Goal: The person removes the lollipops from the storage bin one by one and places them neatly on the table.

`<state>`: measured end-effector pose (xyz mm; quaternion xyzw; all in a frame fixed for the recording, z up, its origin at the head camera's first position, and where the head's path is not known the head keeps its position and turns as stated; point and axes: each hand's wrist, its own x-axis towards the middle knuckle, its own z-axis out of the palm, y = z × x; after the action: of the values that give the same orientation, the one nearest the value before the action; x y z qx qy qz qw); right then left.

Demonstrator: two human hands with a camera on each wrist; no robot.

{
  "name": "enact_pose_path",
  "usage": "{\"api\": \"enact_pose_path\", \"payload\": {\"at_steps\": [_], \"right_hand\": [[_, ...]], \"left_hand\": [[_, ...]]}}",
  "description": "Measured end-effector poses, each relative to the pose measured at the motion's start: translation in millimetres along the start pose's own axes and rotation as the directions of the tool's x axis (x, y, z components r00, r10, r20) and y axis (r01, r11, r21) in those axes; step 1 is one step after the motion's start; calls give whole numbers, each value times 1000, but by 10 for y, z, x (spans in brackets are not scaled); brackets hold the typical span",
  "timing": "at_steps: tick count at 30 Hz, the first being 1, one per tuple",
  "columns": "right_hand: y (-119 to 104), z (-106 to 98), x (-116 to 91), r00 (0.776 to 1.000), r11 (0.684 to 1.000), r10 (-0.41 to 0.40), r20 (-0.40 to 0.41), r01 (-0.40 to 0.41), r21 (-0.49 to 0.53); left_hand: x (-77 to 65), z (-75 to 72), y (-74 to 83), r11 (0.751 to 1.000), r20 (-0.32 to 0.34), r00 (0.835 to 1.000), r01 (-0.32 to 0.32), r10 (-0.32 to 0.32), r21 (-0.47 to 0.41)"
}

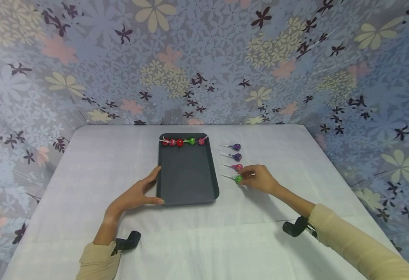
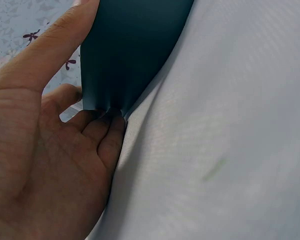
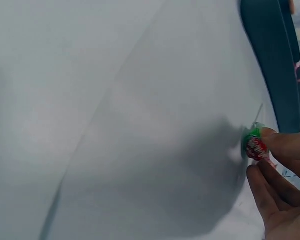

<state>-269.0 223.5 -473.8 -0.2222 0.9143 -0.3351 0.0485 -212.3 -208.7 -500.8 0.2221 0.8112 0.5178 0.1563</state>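
My left hand [image 1: 134, 193] holds the dark grey tray [image 1: 186, 175] at its near left corner, thumb at the near corner and fingers along the left wall. The left wrist view shows those fingers [image 2: 97, 132] bent against the tray's wall. To the right of the tray, my right hand [image 1: 260, 179] pinches the green-wrapped lollipop [image 1: 238, 179] by its head; its white stick points left toward the tray. Just beyond that lies a pink lollipop [image 1: 238, 167], then two purple lollipops, the nearer one [image 1: 237, 157] and the farther one [image 1: 237, 147].
Along the tray's far wall lie several lollipops, among them a red one [image 1: 179, 143], a green one [image 1: 192, 141] and a pink one [image 1: 201, 141]. A white cloth [image 1: 197, 241] covers the table. Flowered fabric [image 1: 208, 70] stands behind and at both sides.
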Motion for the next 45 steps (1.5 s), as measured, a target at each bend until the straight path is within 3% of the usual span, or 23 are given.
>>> {"api": "enact_pose_path", "payload": {"at_steps": [12,19,33,37,45], "right_hand": [[-138,-105,216,997,997,-67,-41,65,-46],[-385,-60,575,998,998,-63,-21,64,1],[-765,261,1330,992,990,-126,4,126,59],[-813,330,1511,994,991,-111,-1,111,71],[-845,407,1772,999,999,-48,-22,48,-4]], "left_hand": [[-1,-9,-5,1000,4,1000,1,-1,-26],[-5,-5,-37,1000,-3,1000,-13,13,-25],[-7,-22,-21,1000,-4,1000,4,-4,-17],[-4,-26,-32,1000,-6,1000,1,-1,-8],[-15,-47,-13,1000,-9,1000,16,-16,-23]]}}
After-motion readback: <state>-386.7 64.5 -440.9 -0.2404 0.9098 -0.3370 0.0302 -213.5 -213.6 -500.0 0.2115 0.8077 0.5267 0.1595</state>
